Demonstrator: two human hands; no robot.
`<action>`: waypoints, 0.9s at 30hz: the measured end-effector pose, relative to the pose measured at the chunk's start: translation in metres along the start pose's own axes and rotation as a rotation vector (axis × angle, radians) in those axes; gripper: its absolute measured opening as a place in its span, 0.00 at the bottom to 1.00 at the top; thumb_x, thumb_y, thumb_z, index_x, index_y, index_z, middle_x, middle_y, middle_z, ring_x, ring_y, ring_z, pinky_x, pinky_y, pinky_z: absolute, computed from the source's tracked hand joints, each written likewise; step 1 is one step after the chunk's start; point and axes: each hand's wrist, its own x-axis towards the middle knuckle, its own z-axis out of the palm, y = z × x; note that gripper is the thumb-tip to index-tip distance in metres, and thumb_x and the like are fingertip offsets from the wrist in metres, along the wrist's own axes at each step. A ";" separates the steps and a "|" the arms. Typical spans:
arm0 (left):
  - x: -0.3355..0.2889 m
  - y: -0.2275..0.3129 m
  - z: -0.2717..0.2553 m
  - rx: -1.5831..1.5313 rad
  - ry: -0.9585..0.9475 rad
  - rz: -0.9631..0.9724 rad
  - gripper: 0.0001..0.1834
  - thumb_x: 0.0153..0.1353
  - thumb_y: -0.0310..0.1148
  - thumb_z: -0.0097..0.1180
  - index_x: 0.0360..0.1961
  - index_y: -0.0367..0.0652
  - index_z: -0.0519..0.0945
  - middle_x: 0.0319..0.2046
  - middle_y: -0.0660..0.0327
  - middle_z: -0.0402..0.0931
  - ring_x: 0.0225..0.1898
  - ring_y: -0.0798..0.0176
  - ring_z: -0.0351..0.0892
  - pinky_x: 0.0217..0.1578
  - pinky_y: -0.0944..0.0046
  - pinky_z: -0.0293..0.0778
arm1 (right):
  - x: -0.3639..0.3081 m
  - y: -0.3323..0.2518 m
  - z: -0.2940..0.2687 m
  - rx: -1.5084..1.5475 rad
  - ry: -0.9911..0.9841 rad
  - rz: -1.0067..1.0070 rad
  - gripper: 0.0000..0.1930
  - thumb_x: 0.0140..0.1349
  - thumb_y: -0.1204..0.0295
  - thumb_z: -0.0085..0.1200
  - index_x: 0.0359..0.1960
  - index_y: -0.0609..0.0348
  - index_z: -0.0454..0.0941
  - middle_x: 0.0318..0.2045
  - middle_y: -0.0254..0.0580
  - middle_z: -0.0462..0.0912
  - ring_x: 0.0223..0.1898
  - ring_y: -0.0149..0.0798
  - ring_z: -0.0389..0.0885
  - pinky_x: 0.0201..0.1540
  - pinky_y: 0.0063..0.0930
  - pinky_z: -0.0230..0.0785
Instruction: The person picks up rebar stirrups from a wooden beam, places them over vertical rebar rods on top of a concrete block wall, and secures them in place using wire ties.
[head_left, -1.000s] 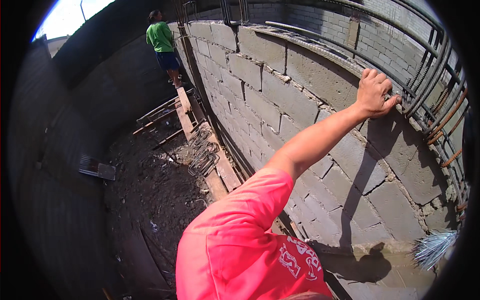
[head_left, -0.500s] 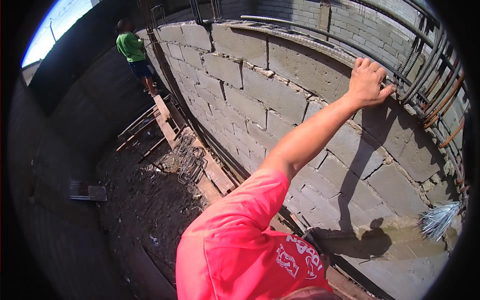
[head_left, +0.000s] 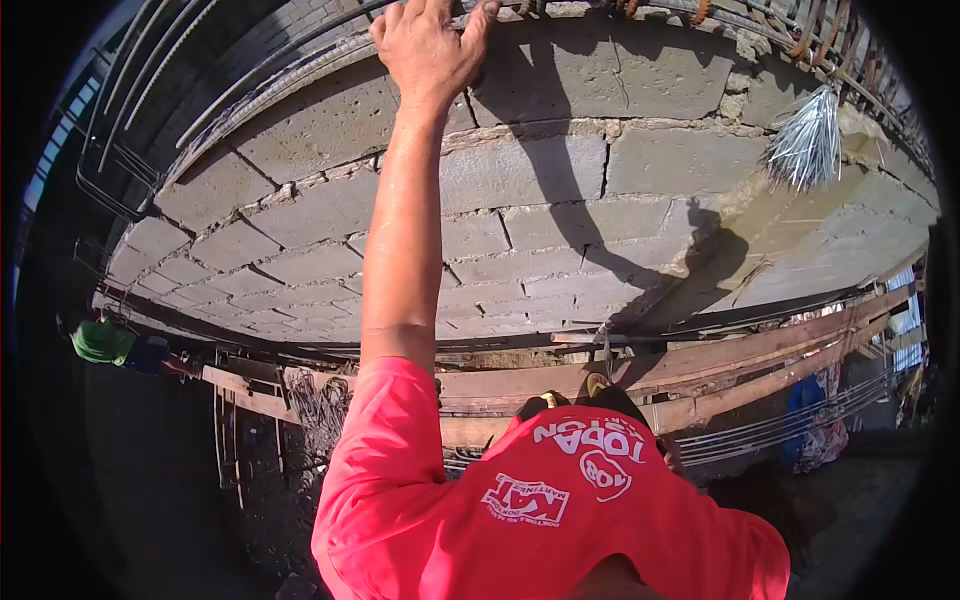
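Observation:
My left arm stretches up to the top of a grey concrete block wall [head_left: 520,170]. There my left hand [head_left: 428,45] is closed over the edge, fingers curled past it and thumb to the right; the picture's border cuts off the fingertips. Ribbed steel bars [head_left: 270,85] run along the wall top beside the hand. Farther right, a bundle of thin silvery wires [head_left: 803,145] hangs from the bars. What looks like part of my right hand [head_left: 668,456] shows low beside my body, its fingers hidden by the red shirt.
Long wooden planks [head_left: 520,385] run along the wall's foot, with my feet on them. Bent steel pieces [head_left: 318,405] lie on the planks at left. Beyond, a person in a green shirt [head_left: 103,342] stands by the wall. Several thin rods [head_left: 770,425] extend at right.
My view has swung to the right, so the wall now lies across the front and the other person sits at the far left. My left hand stays on the wall top.

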 end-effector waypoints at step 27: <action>-0.025 -0.059 0.053 0.358 0.022 0.077 0.22 0.73 0.56 0.43 0.40 0.58 0.87 0.36 0.71 0.85 0.31 0.55 0.79 0.32 0.56 0.68 | 0.062 0.001 -0.042 -0.869 0.161 -0.154 0.19 0.60 0.52 0.52 0.34 0.52 0.89 0.37 0.49 0.87 0.37 0.54 0.86 0.42 0.46 0.78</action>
